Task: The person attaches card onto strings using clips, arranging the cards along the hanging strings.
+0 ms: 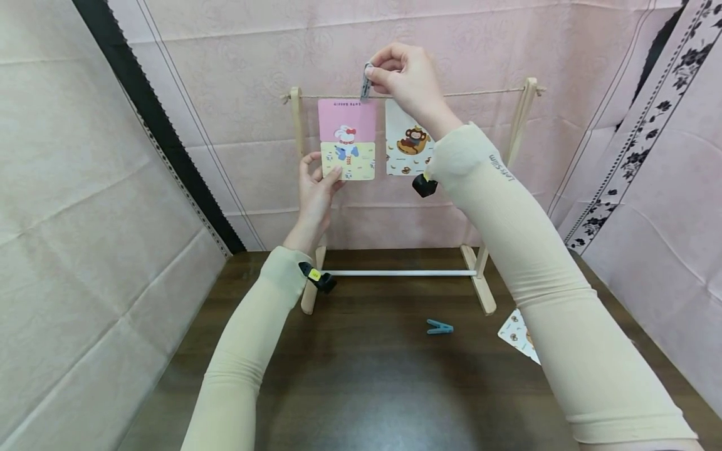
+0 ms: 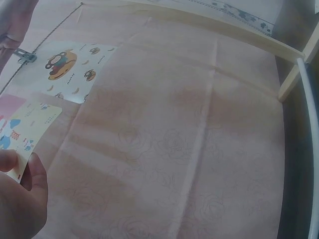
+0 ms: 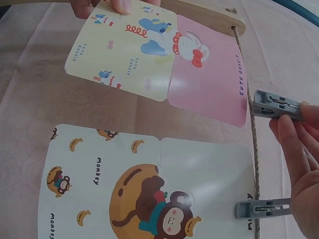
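My left hand point(image 1: 318, 191) pinches the lower left corner of a pink and yellow rabbit card point(image 1: 347, 125), thumb in front. The card stands upright with its pink top edge close to the rope point(image 1: 479, 93). Above its upper right part, my right hand point(image 1: 408, 78) pinches a grey clothespin point(image 3: 275, 105) between thumb and fingers. The clothespin's tip is right at the rope in the right wrist view. Beside it, a white monkey card point(image 3: 204, 169) hangs from the rope by a second grey clothespin point(image 3: 264, 208); my right forearm overlaps that card in the head view.
The rope runs between two wooden posts point(image 1: 523, 119) joined low down by a white bar point(image 1: 400, 273). On the dark wooden table point(image 1: 372, 376) lie a blue clothespin point(image 1: 440, 327) and another printed card point(image 1: 519, 335), partly hidden by my right sleeve. Pale cloth hangs behind and at both sides.
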The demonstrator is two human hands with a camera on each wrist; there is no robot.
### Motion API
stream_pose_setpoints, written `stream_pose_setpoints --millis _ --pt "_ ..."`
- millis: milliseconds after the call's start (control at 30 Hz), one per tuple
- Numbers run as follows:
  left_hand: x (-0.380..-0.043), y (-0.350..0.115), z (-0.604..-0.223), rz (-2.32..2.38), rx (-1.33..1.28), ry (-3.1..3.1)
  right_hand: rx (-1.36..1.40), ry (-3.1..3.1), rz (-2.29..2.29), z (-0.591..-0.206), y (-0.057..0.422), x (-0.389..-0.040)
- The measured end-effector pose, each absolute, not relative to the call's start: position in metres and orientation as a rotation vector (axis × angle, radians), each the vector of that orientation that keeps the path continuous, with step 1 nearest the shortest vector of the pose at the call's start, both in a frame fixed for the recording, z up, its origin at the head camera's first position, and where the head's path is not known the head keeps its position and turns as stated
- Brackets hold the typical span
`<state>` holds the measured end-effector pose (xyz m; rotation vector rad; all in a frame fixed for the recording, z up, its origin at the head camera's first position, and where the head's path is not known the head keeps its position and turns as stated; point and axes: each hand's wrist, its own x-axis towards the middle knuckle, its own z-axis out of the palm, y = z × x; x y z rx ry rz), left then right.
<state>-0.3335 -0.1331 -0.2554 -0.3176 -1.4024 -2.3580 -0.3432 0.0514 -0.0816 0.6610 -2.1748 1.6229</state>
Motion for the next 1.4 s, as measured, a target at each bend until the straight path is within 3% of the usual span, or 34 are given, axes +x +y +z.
stream_pose_setpoints --millis 1400 --pt "-0.333 -0.14 -0.254 -2.344 -0.321 -1.425 0.649 -2.293 1.718 -0.084 0.03 -0.352"
